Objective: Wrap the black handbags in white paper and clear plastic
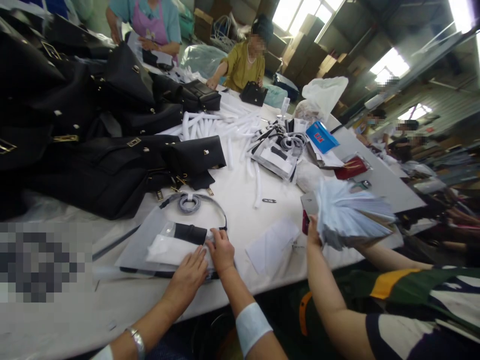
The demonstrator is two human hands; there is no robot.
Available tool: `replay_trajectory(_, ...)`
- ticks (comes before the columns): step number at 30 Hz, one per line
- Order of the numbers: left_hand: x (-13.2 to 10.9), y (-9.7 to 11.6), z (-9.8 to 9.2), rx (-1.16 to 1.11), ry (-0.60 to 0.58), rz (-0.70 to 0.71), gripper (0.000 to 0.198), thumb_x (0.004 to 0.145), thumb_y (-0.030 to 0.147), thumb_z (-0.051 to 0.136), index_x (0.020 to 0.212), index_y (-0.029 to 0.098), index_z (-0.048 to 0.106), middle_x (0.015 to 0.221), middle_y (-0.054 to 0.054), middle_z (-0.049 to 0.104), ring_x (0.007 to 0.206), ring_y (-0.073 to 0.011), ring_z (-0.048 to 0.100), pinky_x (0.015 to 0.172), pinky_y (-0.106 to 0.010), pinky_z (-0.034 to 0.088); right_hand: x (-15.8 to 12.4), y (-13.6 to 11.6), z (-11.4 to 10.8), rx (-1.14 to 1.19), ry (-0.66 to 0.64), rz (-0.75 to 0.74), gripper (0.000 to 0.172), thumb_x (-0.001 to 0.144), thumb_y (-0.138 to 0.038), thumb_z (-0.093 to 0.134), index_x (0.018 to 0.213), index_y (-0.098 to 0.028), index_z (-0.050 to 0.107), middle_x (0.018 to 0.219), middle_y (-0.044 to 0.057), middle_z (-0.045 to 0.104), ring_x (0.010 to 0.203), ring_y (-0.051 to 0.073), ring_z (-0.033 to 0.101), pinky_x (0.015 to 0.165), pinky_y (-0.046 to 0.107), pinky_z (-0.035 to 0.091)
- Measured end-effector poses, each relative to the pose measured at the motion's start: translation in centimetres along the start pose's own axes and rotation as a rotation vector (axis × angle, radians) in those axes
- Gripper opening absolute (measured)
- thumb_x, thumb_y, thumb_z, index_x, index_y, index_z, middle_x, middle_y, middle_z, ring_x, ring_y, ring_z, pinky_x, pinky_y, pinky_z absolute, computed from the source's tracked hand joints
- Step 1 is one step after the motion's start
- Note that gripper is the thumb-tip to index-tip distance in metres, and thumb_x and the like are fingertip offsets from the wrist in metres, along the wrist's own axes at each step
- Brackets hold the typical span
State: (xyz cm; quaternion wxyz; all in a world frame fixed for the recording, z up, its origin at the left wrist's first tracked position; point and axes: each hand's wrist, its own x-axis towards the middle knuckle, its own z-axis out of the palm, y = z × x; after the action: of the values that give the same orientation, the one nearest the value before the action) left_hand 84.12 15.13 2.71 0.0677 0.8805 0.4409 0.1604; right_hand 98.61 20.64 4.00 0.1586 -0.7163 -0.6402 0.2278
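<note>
On the table before me lies a flat translucent plastic sleeve, with a white packet and a black folded piece on it. My left hand rests flat with its fingers stretched over the white packet's right part. At the right end of the black piece, my right hand has its fingers bent and pressed together; what lies under the fingertips is hidden. A black strap curves behind both hands. Inside that curve sits a grey coiled cord with a white band around it.
Black bags with gold fittings are heaped on the left. White tubes, small thread snips and a blue packet lie beyond. A neighbour on my right holds a fanned stack of translucent sheets. Two people work across the table.
</note>
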Motion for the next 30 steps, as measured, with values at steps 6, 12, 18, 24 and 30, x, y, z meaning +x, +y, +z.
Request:
replay_trajectory(6, -0.2, 0.3, 0.2, 0.035, -0.02, -0.013, 0.032, 0.098, 0.02, 0.04, 0.116, 0.01, 0.065, 0.135, -0.018, 0.061, 0.13, -0.0322, 0.053, 0.105, -0.048, 0.043, 0.1, -0.1, -0.4, -0.063, -0.009, 0.002, 0.03, 0.09, -0.024, 0.061, 0.119, -0.023, 0.056, 0.11, 0.005, 0.061, 0.087, 0.019, 0.065, 0.072, 0.029, 0.051)
replay_trajectory(12, -0.5, 0.6, 0.6, 0.045, -0.038, -0.012, 0.031, 0.094, 0.013, 0.044, 0.119, 0.01, 0.063, 0.14, -0.019, 0.057, 0.133, -0.0343, 0.049, 0.107, -0.051, 0.041, 2.6, -0.4, -2.0, -0.138, -0.107, -0.017, 0.044, 0.093, -0.02, 0.057, 0.136, -0.024, 0.05, 0.107, 0.005, 0.064, 0.086, 0.018, 0.066, 0.075, 0.028, 0.05)
replay_trajectory(18, -0.4, 0.8, 0.7, 0.041, -0.041, -0.021, 0.03, 0.093, 0.012, 0.045, 0.115, 0.01, 0.065, 0.138, -0.02, 0.058, 0.131, -0.0359, 0.051, 0.106, -0.052, 0.044, 6.6, -1.4, -3.5, -0.237, -0.28, -0.058, 0.015, 0.094, -0.026, 0.06, 0.103, -0.019, 0.069, 0.121, 0.008, 0.063, 0.1, 0.021, 0.064, 0.086, 0.037, 0.051)
replay_trajectory(24, -0.3, 0.8, 0.6, 0.023, -0.031, -0.037, 0.03, 0.092, 0.012, 0.044, 0.113, 0.011, 0.066, 0.136, -0.018, 0.06, 0.129, -0.0352, 0.053, 0.104, -0.052, 0.046, 9.4, -1.8, -4.3, -0.276, -0.512, -0.074, 0.021, 0.092, -0.037, 0.065, 0.091, -0.016, 0.068, 0.097, 0.004, 0.07, 0.089, 0.018, 0.066, 0.083, 0.038, 0.055)
replay_trajectory(30, -0.4, 0.8, 0.8, 0.002, -0.028, -0.046, 0.03, 0.093, 0.012, 0.044, 0.114, 0.013, 0.066, 0.137, -0.017, 0.06, 0.131, -0.0344, 0.052, 0.106, -0.051, 0.044, 9.9, -1.8, -4.3, -0.274, -0.523, -0.103, 0.019, 0.095, -0.034, 0.062, 0.098, -0.015, 0.067, 0.1, 0.004, 0.069, 0.09, 0.018, 0.066, 0.082, 0.038, 0.056)
